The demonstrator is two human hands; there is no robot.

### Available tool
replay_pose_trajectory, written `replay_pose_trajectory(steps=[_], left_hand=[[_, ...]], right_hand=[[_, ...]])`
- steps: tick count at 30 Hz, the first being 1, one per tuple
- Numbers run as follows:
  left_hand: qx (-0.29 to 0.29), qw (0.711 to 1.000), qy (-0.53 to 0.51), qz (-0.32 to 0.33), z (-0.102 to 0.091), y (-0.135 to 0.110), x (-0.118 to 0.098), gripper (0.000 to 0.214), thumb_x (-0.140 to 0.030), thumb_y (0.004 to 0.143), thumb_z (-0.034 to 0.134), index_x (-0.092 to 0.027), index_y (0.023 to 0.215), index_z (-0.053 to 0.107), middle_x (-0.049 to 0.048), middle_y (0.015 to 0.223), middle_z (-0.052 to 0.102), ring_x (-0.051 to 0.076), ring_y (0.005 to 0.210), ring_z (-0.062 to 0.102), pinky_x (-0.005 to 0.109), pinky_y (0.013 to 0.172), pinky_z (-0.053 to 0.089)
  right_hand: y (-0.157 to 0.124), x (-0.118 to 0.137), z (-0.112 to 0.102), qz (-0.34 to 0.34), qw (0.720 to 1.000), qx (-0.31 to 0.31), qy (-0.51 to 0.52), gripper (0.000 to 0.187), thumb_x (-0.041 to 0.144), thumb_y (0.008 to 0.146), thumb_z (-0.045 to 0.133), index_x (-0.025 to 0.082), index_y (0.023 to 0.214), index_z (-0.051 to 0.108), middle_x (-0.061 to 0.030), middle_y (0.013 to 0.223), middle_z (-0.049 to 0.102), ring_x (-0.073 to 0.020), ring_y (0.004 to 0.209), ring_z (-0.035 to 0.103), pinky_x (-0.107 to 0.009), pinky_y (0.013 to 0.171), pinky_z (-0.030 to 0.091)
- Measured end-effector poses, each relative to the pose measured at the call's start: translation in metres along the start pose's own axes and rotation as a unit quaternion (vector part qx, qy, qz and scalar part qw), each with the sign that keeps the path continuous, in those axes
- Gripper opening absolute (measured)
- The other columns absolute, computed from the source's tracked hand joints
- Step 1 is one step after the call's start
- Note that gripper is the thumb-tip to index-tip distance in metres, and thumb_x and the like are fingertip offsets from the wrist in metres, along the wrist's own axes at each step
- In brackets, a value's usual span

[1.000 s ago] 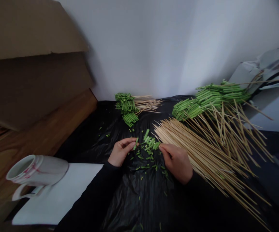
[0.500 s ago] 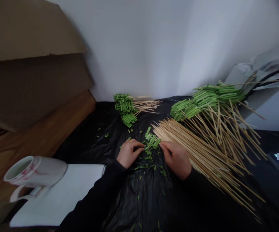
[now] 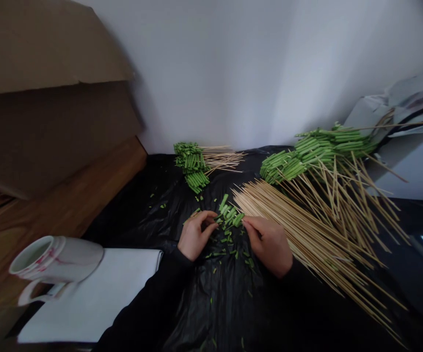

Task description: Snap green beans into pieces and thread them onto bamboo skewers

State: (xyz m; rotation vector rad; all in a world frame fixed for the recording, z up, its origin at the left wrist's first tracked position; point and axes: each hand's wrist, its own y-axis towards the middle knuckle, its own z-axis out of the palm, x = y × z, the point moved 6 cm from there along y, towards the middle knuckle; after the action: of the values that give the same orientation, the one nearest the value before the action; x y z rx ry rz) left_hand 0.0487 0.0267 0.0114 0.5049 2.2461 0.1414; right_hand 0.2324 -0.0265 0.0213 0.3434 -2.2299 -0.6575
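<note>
Short cut green vegetable pieces (image 3: 229, 215) lie in a small pile between my two hands, on a black plastic sheet (image 3: 138, 215). My left hand (image 3: 197, 234) is at the pile's left side, thumb and index fingertips closed together. On its right side, my right hand (image 3: 269, 244) pinches with thumb and index finger. What either pinch holds is too small to make out. Just right of my right hand is a thick bundle of bare bamboo skewers (image 3: 306, 239). Skewered green stalks (image 3: 194, 166) are stacked beyond my left hand.
A larger stack of green skewers (image 3: 314, 151) lies at the back right, sticks pointing forward. To the left, a white mug (image 3: 64, 259) lies tipped on a white sheet (image 3: 123, 274). A cardboard box (image 3: 57, 127) stands at the far left; a pale wall (image 3: 211, 73) rises behind.
Both hands stay at the pile in nearly the same pinching pose. The whole view has shifted slightly, so things appear a little further right.
</note>
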Motion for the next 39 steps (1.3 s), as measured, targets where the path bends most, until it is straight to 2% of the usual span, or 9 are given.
replay_pose_trajectory(steps=[2,4,8,14,17,29,34,39], left_hand=[[-0.02,0.997,-0.075,-0.029,-0.006,-0.001,0.003,0.015,-0.025,0.08,0.065,-0.019,0.093,0.07,0.0037,0.083,0.068,0.017,0.077,0.062,0.029,0.073,0.047],[-0.026,0.986,-0.154,-0.065,-0.009,-0.002,0.008,0.016,-0.029,0.077,0.069,-0.017,0.086,0.073,0.0053,0.085,0.07,0.019,0.079,0.064,0.029,0.073,0.049],[-0.033,0.941,-0.304,-0.141,-0.005,-0.003,0.023,0.025,-0.035,0.068,0.078,-0.017,0.085,0.073,0.0054,0.086,0.074,0.018,0.079,0.066,0.03,0.075,0.05],[-0.092,0.874,-0.423,-0.221,-0.004,-0.007,0.034,0.033,-0.035,0.058,0.085,-0.016,0.083,0.076,0.0044,0.075,0.074,0.015,0.071,0.066,0.025,0.068,0.049],[-0.095,0.853,-0.452,-0.242,-0.003,-0.008,0.033,0.033,-0.034,0.053,0.088,-0.016,0.079,0.076,0.0036,0.075,0.074,0.014,0.072,0.065,0.023,0.067,0.048],[-0.072,0.867,-0.431,-0.239,-0.001,-0.009,0.031,0.031,-0.035,0.054,0.086,-0.017,0.078,0.078,0.0044,0.076,0.075,0.013,0.068,0.063,0.026,0.07,0.049],[-0.069,0.885,-0.406,-0.219,0.001,-0.009,0.034,0.029,-0.035,0.058,0.085,-0.016,0.079,0.078,0.006,0.078,0.075,0.016,0.07,0.064,0.031,0.075,0.049],[-0.05,0.887,-0.402,-0.221,0.002,-0.009,0.035,0.027,-0.034,0.058,0.085,-0.017,0.078,0.078,0.0052,0.075,0.075,0.015,0.068,0.063,0.029,0.073,0.049]], right_hand=[[-0.001,0.0,0.002,0.005,1.0,0.011,-0.003,0.021,0.02,0.093,0.045,0.019,0.092,0.067,-0.0053,0.085,0.071,-0.0179,0.079,0.066,-0.029,0.073,0.047],[-0.001,-0.001,0.003,0.005,1.0,0.015,-0.002,0.021,0.019,0.093,0.045,0.019,0.092,0.067,-0.005,0.085,0.071,-0.0179,0.079,0.066,-0.029,0.073,0.048],[-0.002,-0.001,0.005,0.002,1.0,0.019,0.006,0.021,0.02,0.093,0.046,0.019,0.091,0.067,-0.0049,0.085,0.071,-0.0177,0.079,0.066,-0.028,0.074,0.048],[-0.005,0.003,0.011,-0.011,0.998,0.055,-0.002,0.021,0.02,0.093,0.047,0.019,0.088,0.067,-0.005,0.085,0.072,-0.0175,0.078,0.066,-0.027,0.07,0.046],[-0.006,0.005,0.013,-0.011,0.998,0.068,-0.004,0.021,0.02,0.093,0.047,0.019,0.086,0.067,-0.0053,0.086,0.072,-0.0175,0.078,0.066,-0.027,0.071,0.045],[-0.008,0.01,0.018,-0.003,0.995,0.096,0.006,0.024,0.019,0.094,0.043,0.019,0.085,0.065,-0.0046,0.083,0.07,-0.0172,0.078,0.064,-0.028,0.071,0.045],[-0.01,0.01,0.02,-0.004,0.995,0.1,0.003,0.027,0.018,0.094,0.041,0.019,0.082,0.065,-0.0048,0.083,0.07,-0.0167,0.078,0.064,-0.027,0.071,0.044],[-0.012,0.009,0.02,-0.007,0.995,0.1,-0.009,0.026,0.017,0.094,0.042,0.019,0.08,0.065,-0.0054,0.084,0.071,-0.0172,0.078,0.065,-0.027,0.072,0.044]])
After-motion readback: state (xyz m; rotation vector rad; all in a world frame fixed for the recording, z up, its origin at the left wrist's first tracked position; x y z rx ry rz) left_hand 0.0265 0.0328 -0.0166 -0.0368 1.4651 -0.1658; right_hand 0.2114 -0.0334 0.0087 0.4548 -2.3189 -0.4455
